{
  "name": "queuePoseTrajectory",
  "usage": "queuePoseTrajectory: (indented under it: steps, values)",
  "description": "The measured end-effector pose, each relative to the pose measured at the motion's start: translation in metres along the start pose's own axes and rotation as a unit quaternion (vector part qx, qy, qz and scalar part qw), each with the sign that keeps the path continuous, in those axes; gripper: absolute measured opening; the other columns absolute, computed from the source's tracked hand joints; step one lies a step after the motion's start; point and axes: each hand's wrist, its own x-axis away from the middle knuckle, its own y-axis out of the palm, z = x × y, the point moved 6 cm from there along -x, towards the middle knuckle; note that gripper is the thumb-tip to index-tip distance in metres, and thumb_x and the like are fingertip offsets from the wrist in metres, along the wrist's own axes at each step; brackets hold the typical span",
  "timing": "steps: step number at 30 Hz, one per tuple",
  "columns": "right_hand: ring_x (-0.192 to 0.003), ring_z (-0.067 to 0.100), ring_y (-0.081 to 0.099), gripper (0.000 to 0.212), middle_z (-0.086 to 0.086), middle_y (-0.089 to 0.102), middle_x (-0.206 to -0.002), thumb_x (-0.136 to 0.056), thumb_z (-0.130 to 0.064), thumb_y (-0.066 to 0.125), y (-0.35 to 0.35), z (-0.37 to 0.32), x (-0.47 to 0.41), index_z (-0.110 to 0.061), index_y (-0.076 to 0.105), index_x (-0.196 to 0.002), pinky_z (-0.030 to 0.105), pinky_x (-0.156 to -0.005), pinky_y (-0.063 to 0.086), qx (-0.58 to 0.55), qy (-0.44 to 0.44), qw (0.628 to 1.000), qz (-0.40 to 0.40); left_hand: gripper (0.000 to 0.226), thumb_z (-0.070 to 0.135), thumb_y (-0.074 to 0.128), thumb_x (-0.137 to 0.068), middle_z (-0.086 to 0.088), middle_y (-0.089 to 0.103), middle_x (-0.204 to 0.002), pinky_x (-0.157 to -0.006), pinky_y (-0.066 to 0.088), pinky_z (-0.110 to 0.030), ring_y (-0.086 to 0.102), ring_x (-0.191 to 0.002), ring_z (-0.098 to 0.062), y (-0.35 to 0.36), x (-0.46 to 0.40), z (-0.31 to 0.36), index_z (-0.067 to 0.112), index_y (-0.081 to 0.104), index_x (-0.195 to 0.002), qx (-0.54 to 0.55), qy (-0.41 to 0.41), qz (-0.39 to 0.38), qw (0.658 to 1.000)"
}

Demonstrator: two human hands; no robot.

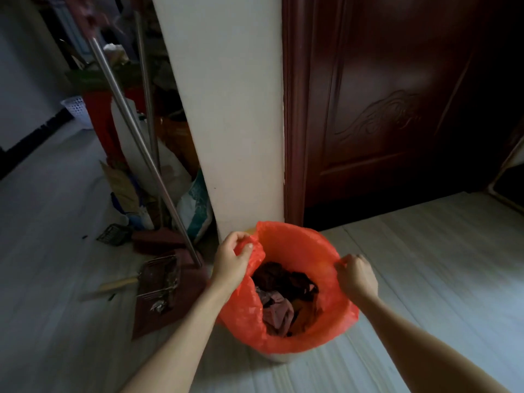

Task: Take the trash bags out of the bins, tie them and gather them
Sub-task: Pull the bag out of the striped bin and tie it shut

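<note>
An orange-red trash bag (295, 251) lines a round bin on the pale floor, at the foot of a white wall corner. Only a pale strip of the bin (276, 357) shows below the bag's folded-over edge. Crumpled dark and pinkish trash (280, 296) lies inside. My left hand (231, 260) pinches a bunched part of the bag's rim on the left side. My right hand (357, 275) grips the rim on the right side, fingers curled over the plastic.
A white wall corner (235, 123) and a dark red wooden door (397, 109) stand behind the bin. Left of it lean metal poles (141, 143), with sacks, a dustpan (164, 285) and a wire rack on the floor. A white basket (75, 107) stands far left.
</note>
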Motion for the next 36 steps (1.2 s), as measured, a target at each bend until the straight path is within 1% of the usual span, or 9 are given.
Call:
queuePoseTrajectory:
  steps: [6, 11, 15, 18, 21, 25, 29, 33, 36]
  values:
    - [-0.105, 0.038, 0.051, 0.019, 0.019, 0.057, -0.110, -0.091, -0.014, 0.042, -0.009, -0.029, 0.011, -0.004, 0.050, -0.105, 0.042, -0.084, 0.040, 0.055, -0.099, 0.994, 0.003, 0.011, 0.003, 0.052, -0.089, -0.001, 0.062, -0.096, -0.087, 0.041, -0.024, 0.058, -0.101, -0.022, -0.015, -0.006, 0.014, 0.005, 0.059, -0.096, -0.050, 0.057, 0.015, 0.997]
    - [-0.093, 0.038, 0.062, 0.015, 0.019, 0.069, -0.098, -0.092, -0.010, 0.042, -0.009, -0.046, 0.027, -0.006, 0.044, -0.107, 0.039, -0.073, 0.044, 0.018, -0.203, 0.977, -0.069, 0.023, 0.000, 0.052, -0.088, 0.002, 0.061, -0.107, -0.083, 0.034, 0.001, 0.054, -0.104, -0.011, -0.014, 0.018, 0.023, 0.006, 0.060, -0.108, -0.080, 0.088, -0.039, 0.992]
    - [-0.097, 0.035, 0.063, 0.053, 0.013, 0.061, -0.119, -0.089, -0.022, 0.048, -0.015, -0.041, 0.042, -0.014, 0.027, -0.136, 0.040, -0.081, 0.048, 0.054, -0.188, 0.979, -0.057, 0.049, -0.002, 0.054, -0.084, 0.006, 0.047, -0.130, -0.102, 0.025, -0.012, 0.044, -0.126, -0.015, -0.006, 0.043, 0.011, 0.016, 0.049, -0.129, -0.173, 0.097, -0.126, 0.972]
    - [-0.111, 0.029, 0.056, 0.071, 0.011, 0.059, -0.123, -0.088, -0.021, 0.043, -0.022, -0.026, 0.049, -0.006, 0.003, -0.145, 0.040, -0.092, 0.042, 0.239, -0.187, 0.953, -0.028, 0.077, 0.024, 0.059, -0.085, -0.009, 0.041, -0.142, -0.104, 0.038, -0.032, 0.046, -0.126, -0.030, -0.007, 0.061, -0.018, 0.035, 0.011, -0.145, -0.327, 0.005, -0.197, 0.924]
    - [-0.115, 0.023, 0.053, 0.053, 0.006, 0.064, -0.115, -0.089, -0.022, 0.040, -0.029, -0.006, 0.049, -0.007, 0.030, -0.138, 0.037, -0.095, 0.034, 0.358, -0.147, 0.919, -0.078, 0.105, 0.045, 0.067, -0.076, -0.017, 0.045, -0.137, -0.099, 0.042, -0.039, 0.049, -0.121, -0.037, -0.012, 0.076, -0.033, 0.034, -0.012, -0.145, -0.464, -0.075, -0.267, 0.841]
    - [-0.127, 0.025, 0.036, 0.030, 0.002, 0.044, -0.137, -0.092, -0.037, 0.041, -0.032, 0.000, 0.064, -0.024, 0.065, -0.106, 0.039, -0.096, 0.032, 0.378, -0.224, 0.891, -0.113, 0.091, 0.043, 0.067, -0.077, -0.009, 0.047, -0.136, -0.104, 0.031, -0.040, 0.037, -0.129, -0.028, -0.009, 0.089, -0.031, 0.025, 0.010, -0.145, -0.583, -0.020, -0.264, 0.768]
    - [-0.130, 0.036, 0.036, 0.029, 0.007, 0.020, -0.152, -0.093, -0.030, 0.042, -0.020, -0.001, 0.073, -0.014, 0.058, -0.110, 0.049, -0.102, 0.039, 0.153, -0.228, 0.949, -0.158, 0.038, 0.033, 0.053, -0.089, -0.006, 0.051, -0.122, -0.094, 0.042, -0.038, 0.044, -0.119, -0.027, -0.009, 0.086, -0.023, 0.018, 0.046, -0.123, -0.556, 0.052, -0.188, 0.808]
    - [-0.084, 0.027, 0.066, 0.026, 0.010, 0.056, -0.122, -0.089, -0.027, 0.049, -0.023, -0.005, 0.082, -0.014, 0.047, -0.111, 0.035, -0.074, 0.053, 0.005, -0.190, 0.974, -0.120, 0.037, 0.038, 0.050, -0.090, -0.006, 0.040, -0.125, -0.080, 0.045, -0.040, 0.056, -0.108, -0.031, -0.001, 0.094, -0.027, 0.014, 0.044, -0.118, -0.494, 0.047, -0.201, 0.844]
    - [-0.096, 0.027, 0.064, 0.086, 0.009, 0.055, -0.127, -0.079, -0.041, 0.065, -0.007, -0.009, 0.100, -0.024, 0.010, -0.143, 0.039, -0.083, 0.052, 0.073, -0.232, 0.942, -0.232, 0.064, 0.051, 0.056, -0.082, -0.002, 0.039, -0.130, -0.085, 0.044, -0.040, 0.051, -0.117, -0.029, 0.012, 0.108, -0.035, 0.023, 0.030, -0.133, -0.490, 0.057, -0.252, 0.832]
